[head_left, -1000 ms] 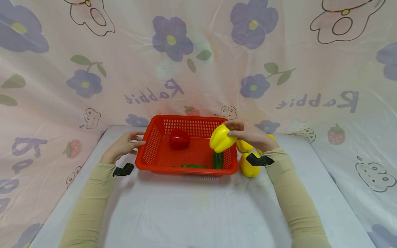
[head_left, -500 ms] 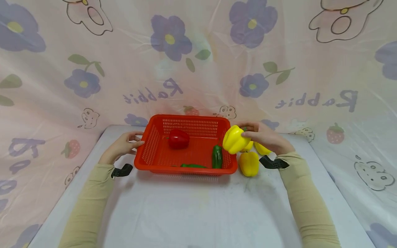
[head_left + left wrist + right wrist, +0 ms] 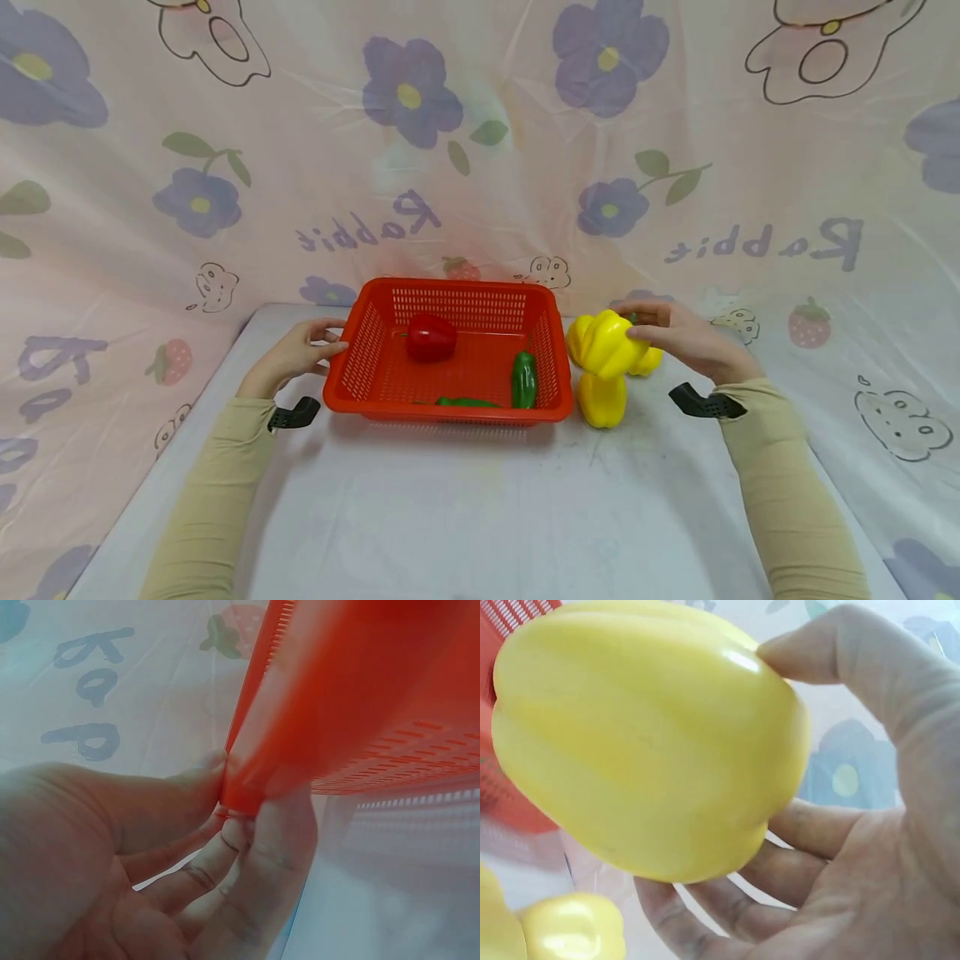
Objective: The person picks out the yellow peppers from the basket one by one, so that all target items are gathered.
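Note:
My left hand (image 3: 296,354) grips the left rim of a red plastic basket (image 3: 390,410), thumb on one side and fingers on the other, as the left wrist view shows. With my right hand (image 3: 693,340) I hold a yellow bell pepper (image 3: 645,742) by its stem end, just right of the basket. The thumb presses its upper side and the fingers curl underneath. Inside the basket lie a red bell pepper (image 3: 431,337) at the back left, one green pepper (image 3: 524,379) at the right, and another green pepper (image 3: 467,402) partly hidden by the front wall.
Beside the basket's right wall, more yellow bell peppers stand on the white table (image 3: 450,508): one in front (image 3: 602,407), others behind, partly covered by the held pepper. A patterned curtain (image 3: 480,183) hangs at the back and sides.
My right hand has carried the yellow bell pepper rightward, from over the basket's right side to above the other yellow peppers. The left hand keeps its grip on the rim.

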`<state>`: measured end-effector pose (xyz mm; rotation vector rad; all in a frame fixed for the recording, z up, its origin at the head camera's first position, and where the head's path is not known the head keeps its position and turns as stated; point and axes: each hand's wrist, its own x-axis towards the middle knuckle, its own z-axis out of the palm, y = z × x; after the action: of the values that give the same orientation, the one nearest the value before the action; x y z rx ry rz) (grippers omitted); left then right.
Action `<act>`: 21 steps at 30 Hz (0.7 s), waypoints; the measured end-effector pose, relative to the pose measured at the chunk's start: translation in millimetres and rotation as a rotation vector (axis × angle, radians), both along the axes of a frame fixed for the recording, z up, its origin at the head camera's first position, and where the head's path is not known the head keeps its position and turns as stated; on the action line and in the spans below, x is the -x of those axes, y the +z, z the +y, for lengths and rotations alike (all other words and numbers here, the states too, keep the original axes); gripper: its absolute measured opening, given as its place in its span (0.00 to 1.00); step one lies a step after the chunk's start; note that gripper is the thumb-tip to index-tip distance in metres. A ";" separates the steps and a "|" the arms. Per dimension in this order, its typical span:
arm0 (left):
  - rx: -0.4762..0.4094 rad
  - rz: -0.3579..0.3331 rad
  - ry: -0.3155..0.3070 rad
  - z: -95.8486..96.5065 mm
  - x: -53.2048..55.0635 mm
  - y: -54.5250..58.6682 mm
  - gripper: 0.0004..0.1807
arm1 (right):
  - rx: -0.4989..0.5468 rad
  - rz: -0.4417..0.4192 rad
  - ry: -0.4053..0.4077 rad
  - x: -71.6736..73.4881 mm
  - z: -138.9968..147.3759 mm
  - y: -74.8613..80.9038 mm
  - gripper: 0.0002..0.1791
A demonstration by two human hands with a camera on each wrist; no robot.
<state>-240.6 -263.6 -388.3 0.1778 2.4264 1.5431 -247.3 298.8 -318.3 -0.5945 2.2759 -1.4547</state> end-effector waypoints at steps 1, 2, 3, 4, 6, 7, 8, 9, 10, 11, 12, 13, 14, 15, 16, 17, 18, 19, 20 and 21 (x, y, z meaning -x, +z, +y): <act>-0.003 0.002 -0.004 -0.2 -0.1 0.0 0.29 | -0.010 -0.003 -0.006 -1.5 2.4 0.3 0.26; -0.005 0.003 -0.005 -0.5 -0.1 -0.1 0.29 | -0.025 -0.006 -0.014 -3.0 5.0 0.4 0.26; -0.004 0.005 -0.007 -0.5 -0.1 -0.1 0.29 | -0.041 -0.007 -0.022 -4.2 7.6 0.3 0.26; -0.001 0.007 -0.007 -0.4 -0.2 0.1 0.29 | -0.057 -0.006 -0.030 -5.4 10.2 0.0 0.26; 0.005 0.010 -0.006 -0.2 -0.4 0.6 0.29 | -0.086 0.001 -0.041 -7.2 16.3 -1.4 0.27; 0.009 0.010 -0.005 0.1 -0.5 0.7 0.29 | -0.098 0.006 -0.045 -8.3 19.7 -2.3 0.27; 0.013 0.011 -0.004 0.3 -0.6 0.9 0.29 | -0.110 0.011 -0.047 -9.2 23.1 -3.5 0.27; 0.015 0.011 -0.003 0.6 -0.8 1.1 0.29 | -0.122 0.016 -0.049 -10.2 26.7 -4.8 0.27; 0.017 0.010 -0.002 0.8 -0.9 1.2 0.29 | -0.130 0.016 -0.055 -11.2 30.6 -6.4 0.27; 0.017 0.010 -0.002 0.7 -0.8 1.0 0.29 | -0.139 0.021 -0.056 -12.4 34.3 -7.9 0.28; 0.015 0.009 -0.003 0.5 -0.5 0.6 0.29 | -0.147 0.022 -0.060 -13.3 37.9 -9.7 0.28; 0.012 0.008 -0.003 0.3 -0.2 0.1 0.29 | -0.155 0.023 -0.063 -14.1 41.4 -11.5 0.28; 0.007 0.007 -0.003 -0.1 0.2 -0.6 0.29 | -0.160 0.019 -0.069 -14.9 44.6 -13.3 0.28; 0.001 0.006 -0.003 -0.6 0.7 -1.3 0.29 | -0.161 0.013 -0.073 -15.6 47.9 -15.4 0.28; -0.004 0.004 -0.003 -1.0 1.2 -2.0 0.29 | -0.164 0.010 -0.080 -16.3 50.9 -17.4 0.28; -0.009 0.003 -0.004 -1.5 1.8 -2.8 0.29 | -0.164 0.008 -0.081 -17.0 53.5 -19.3 0.28; -0.014 0.001 -0.004 -2.0 2.2 -3.4 0.29 | -0.164 0.001 -0.084 -17.4 56.4 -21.4 0.27; -0.017 0.002 -0.004 -2.4 2.6 -3.9 0.29 | -0.164 0.000 -0.083 -18.1 58.9 -23.4 0.27; -0.018 0.001 -0.005 -2.7 2.9 -4.3 0.29 | -0.164 -0.002 -0.084 -18.8 61.3 -25.3 0.27; -0.020 0.001 -0.005 -3.0 3.1 -4.5 0.29 | -0.166 -0.003 -0.083 -19.3 63.6 -27.4 0.27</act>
<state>-243.7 -266.6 -392.9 0.1887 2.4104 1.5654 -228.0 362.3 -345.6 -0.4523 2.4152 -1.2844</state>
